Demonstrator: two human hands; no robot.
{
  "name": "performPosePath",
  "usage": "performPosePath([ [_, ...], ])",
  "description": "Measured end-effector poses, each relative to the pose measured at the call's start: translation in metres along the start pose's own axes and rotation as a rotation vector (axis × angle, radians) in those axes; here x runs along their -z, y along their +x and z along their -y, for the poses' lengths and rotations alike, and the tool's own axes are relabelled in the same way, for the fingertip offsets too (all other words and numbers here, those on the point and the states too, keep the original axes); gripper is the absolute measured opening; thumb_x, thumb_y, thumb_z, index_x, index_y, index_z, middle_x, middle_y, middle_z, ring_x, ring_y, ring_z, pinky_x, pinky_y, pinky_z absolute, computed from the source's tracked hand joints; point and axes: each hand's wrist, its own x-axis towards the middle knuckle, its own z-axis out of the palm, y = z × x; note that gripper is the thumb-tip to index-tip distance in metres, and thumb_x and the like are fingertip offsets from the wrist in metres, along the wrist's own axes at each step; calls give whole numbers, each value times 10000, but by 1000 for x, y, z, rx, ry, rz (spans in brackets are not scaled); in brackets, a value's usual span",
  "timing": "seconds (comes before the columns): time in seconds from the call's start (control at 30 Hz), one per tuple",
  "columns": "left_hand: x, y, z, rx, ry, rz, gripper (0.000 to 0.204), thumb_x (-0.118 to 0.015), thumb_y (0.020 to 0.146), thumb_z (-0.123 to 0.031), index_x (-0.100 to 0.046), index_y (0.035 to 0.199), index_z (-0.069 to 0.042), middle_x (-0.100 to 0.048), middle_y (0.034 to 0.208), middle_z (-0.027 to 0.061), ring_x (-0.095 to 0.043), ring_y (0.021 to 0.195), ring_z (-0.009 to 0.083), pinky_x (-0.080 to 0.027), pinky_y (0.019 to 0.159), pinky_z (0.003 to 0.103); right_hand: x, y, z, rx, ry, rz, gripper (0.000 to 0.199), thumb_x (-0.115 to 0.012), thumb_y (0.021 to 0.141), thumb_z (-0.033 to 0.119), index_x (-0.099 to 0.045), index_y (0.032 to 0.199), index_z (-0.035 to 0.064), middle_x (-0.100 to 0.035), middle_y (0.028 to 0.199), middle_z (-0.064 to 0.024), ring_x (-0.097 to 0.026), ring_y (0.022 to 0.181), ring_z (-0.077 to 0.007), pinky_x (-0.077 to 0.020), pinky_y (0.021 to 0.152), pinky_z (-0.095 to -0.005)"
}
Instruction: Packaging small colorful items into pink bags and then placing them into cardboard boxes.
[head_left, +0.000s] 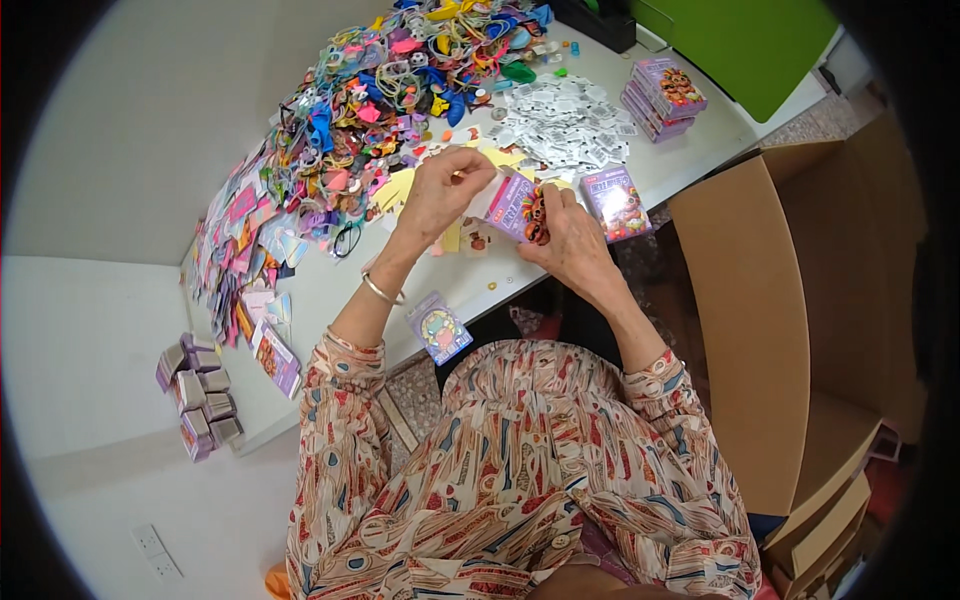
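Right now you hold a small purple cardboard box with a picture on it [512, 205] just above the white counter [340, 285], near its front edge. Your right hand [572, 232] grips the box from the right side, and its fingers are closed on it. Your left hand [443, 190] is at the top left end of the box, and its fingers are pinched together on the white flap there. You wear a thin silver bangle [381, 291] on your left wrist.

Just to the right of the box, another purple box of the same kind [616, 202] lies flat on the counter. A flat purple card packet [439, 328] sits near the front edge, close to your left arm. Behind your hands is a big heap of colourful little toys and bits [400, 90], and next to it a pile of small white paper slips [565, 125]. A stack of purple boxes [664, 97] stands at the far right. More small purple boxes [198, 395] are stacked down at your left. A big open brown cardboard box [790, 330] stands at your right.
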Motion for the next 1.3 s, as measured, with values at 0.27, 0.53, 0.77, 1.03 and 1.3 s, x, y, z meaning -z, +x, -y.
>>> performPosePath([
  [0.27, -13, 78, 49, -185, 746, -57, 381, -755, 767, -368, -711, 962, -43, -664, 944, 111, -612, 808, 214, -484, 716, 371, 7, -5, -15, -52, 18, 8, 635, -766, 684, 211, -430, 1152, -57, -548, 992, -262, -565, 946, -432, -470, 805, -470],
  [0.53, -19, 109, 81, -90, 717, 55, 346, -722, 738, -321, -698, 856, 4, -658, 864, 174, -610, 830, 337, -480, 769, 419, 8, -4, -16, -36, 4, -3, 619, -766, 673, 211, -437, 1124, -57, -541, 978, -267, -567, 920, -443, -476, 798, -477],
  [0.77, -19, 113, 86, -209, 635, -146, 237, -639, 779, -212, -672, 857, 9, -657, 801, 192, -619, 741, 381, -495, 706, 418, 8, -4, -17, -32, 8, -21, 617, -762, 663, 228, -450, 1105, -68, -542, 957, -265, -575, 907, -440, -482, 791, -483],
  [1.03, 19, 78, 20, 221, -185, -7, 169, -666, 902, -205, -649, 823, -56, -661, 759, 5, -632, 681, 71, -486, 594, 203, 10, -2, -17, -36, 2, 7, 605, -758, 671, 239, -455, 1093, -71, -555, 930, -259, -587, 889, -434, -484, 782, -474],
  [1.3, 20, 27, -16, 279, -298, 100, 172, -727, 865, -217, -658, 844, -60, -629, 739, -14, -600, 647, 48, -482, 591, 180, 10, 8, -12, -65, -55, -28, 596, -777, 675, 241, -474, 1104, -40, -577, 963, -260, -607, 891, -429, -502, 770, -463],
])
